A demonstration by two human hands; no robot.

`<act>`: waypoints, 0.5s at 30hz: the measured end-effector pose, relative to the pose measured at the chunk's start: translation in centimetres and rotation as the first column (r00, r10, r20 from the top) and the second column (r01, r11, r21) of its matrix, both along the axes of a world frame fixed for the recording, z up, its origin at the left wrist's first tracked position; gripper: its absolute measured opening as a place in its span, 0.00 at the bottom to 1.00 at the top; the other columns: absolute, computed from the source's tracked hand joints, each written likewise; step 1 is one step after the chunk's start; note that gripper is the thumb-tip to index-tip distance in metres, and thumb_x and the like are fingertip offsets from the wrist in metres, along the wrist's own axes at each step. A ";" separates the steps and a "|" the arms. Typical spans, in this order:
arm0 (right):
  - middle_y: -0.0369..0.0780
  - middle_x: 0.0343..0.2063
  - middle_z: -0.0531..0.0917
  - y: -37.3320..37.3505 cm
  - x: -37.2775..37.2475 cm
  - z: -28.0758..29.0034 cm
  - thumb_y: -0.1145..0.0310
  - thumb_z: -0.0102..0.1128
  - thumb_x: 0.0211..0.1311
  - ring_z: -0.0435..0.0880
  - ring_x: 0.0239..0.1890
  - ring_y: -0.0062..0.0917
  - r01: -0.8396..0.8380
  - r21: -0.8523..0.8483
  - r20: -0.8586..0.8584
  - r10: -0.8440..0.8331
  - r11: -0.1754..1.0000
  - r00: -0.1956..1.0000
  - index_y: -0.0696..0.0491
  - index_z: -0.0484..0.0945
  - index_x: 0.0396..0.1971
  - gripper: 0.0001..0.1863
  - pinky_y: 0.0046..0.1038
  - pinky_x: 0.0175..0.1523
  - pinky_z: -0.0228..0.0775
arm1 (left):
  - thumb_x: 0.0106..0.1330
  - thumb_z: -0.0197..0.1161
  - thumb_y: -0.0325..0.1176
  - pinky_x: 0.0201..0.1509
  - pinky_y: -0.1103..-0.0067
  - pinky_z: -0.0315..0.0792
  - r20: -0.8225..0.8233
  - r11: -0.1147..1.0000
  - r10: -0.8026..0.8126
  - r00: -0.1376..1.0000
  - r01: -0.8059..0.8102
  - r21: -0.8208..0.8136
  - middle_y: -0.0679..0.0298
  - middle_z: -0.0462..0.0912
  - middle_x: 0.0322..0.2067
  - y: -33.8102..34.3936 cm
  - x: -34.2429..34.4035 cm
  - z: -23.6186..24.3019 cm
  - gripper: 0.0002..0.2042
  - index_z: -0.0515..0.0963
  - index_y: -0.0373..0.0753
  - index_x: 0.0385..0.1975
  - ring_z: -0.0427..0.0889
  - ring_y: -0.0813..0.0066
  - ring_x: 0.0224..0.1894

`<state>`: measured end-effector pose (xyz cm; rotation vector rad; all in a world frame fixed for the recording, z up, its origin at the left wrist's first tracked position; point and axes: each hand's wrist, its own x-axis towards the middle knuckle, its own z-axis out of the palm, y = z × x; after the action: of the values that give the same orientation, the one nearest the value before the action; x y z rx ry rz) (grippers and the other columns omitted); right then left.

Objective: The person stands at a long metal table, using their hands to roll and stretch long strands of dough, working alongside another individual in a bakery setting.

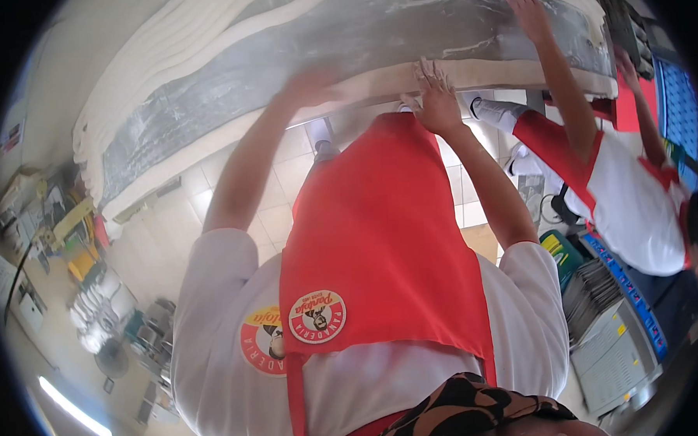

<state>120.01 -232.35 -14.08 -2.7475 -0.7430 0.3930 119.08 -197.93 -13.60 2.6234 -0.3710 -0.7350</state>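
A long strip of pale dough point(506, 72) runs along the near edge of a grey, flour-dusted table point(388, 33). My right hand point(439, 101) lies on this strip, palm down, with floury fingers spread and nothing held in them. To its left, my left hand point(312, 85) is over the same strip, smeared by motion; its fingers cannot be made out. Along the table's far side and left end lie thick, folded layers of pale dough point(174, 50).
At the right, a co-worker in a red apron reaches a hand point(528, 14) over the table. Behind that person stand a grey cabinet point(614, 362) and stacked trays point(590, 297). Shelves with tools and containers point(77, 245) line the left. The floor is pale tile point(292, 174).
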 end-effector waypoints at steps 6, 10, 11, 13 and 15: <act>0.43 0.80 0.46 4.2 -3.0 0.2 0.38 0.56 0.67 0.46 0.80 0.50 0.075 -0.161 0.116 -0.057 0.984 0.992 0.49 0.50 0.78 0.48 0.59 0.78 0.42 | 0.63 0.65 0.60 0.51 0.61 0.74 -0.205 0.994 0.008 0.979 -0.030 -0.105 0.50 0.84 0.43 10.8 -5.6 0.8 0.28 0.83 0.38 0.45 0.82 0.50 0.48; 0.45 0.80 0.45 6.0 -4.2 -0.8 0.36 0.56 0.66 0.44 0.80 0.50 0.135 -0.156 0.118 -0.117 0.978 0.986 0.51 0.45 0.79 0.52 0.59 0.78 0.41 | 0.67 0.64 0.53 0.51 0.62 0.73 -0.124 0.857 0.201 0.972 -0.236 -0.459 0.47 0.84 0.44 3.6 -3.4 5.3 0.23 0.82 0.36 0.47 0.82 0.49 0.48; 0.45 0.80 0.44 6.8 -4.6 -0.7 0.36 0.56 0.66 0.44 0.80 0.50 0.119 -0.160 0.143 -0.096 0.980 0.985 0.52 0.45 0.79 0.53 0.59 0.78 0.41 | 0.68 0.63 0.53 0.52 0.62 0.74 -0.165 0.862 0.180 0.970 -0.236 -0.448 0.47 0.84 0.45 3.3 -3.2 7.0 0.24 0.81 0.36 0.48 0.82 0.48 0.49; 0.44 0.80 0.42 7.7 -5.9 0.0 0.36 0.58 0.65 0.41 0.81 0.48 0.139 -0.242 0.053 -0.130 0.960 0.990 0.50 0.41 0.80 0.55 0.58 0.79 0.38 | 0.69 0.63 0.54 0.54 0.61 0.74 -0.231 0.871 0.149 0.961 -0.238 -0.429 0.47 0.84 0.47 3.5 -2.6 9.1 0.26 0.81 0.35 0.51 0.82 0.47 0.51; 0.44 0.80 0.41 9.4 -4.8 1.1 0.36 0.58 0.65 0.40 0.81 0.48 0.139 -0.335 0.023 -0.140 0.932 0.990 0.50 0.40 0.80 0.56 0.58 0.79 0.37 | 0.68 0.64 0.55 0.58 0.59 0.74 0.173 0.955 0.174 0.969 -0.123 -0.271 0.45 0.83 0.49 6.3 -4.0 4.1 0.28 0.81 0.33 0.51 0.81 0.45 0.54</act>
<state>115.19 -222.98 -12.99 -3.0946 -0.5140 0.5345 115.05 -191.59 -9.48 2.4463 -0.2960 -0.3527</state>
